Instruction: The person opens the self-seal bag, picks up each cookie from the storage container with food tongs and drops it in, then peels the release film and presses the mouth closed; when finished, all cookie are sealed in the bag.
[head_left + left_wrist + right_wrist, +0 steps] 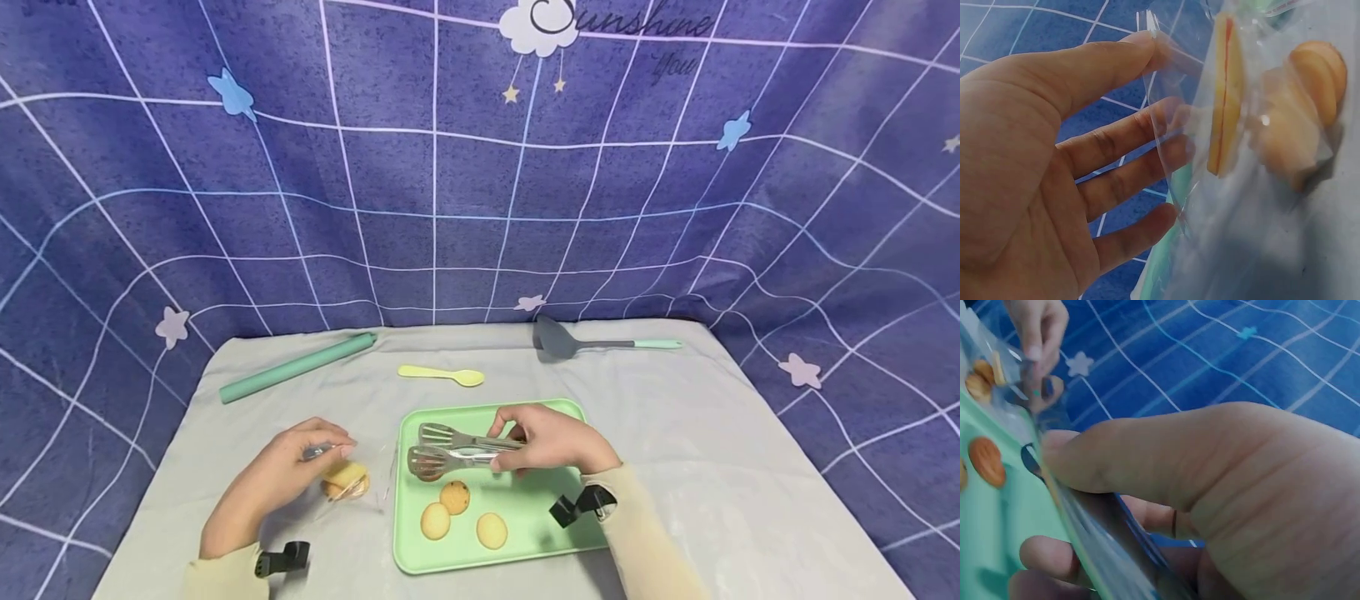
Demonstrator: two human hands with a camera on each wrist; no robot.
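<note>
My left hand (288,467) pinches the edge of a clear plastic bag (1200,209) between thumb and fingertips, left of the tray. Inside the bag lie several cookies (347,477), one standing on edge in the left wrist view. Metal serving tongs (442,436) are held in my right hand (553,437), thumb on one arm and fingers on the other. Their slotted heads point left, apart, above the light green tray (540,529). On that tray are several round cookies (492,531), one partly hidden under the tongs. Nothing shows between the tong heads.
A green rolling pin (296,368) lies at the back left of the grey-white cloth (720,467). Behind the tray are a yellow spoon (468,378) and a dark grey spatula (557,340) with a mint handle. A blue patterned curtain (465,183) surrounds the table.
</note>
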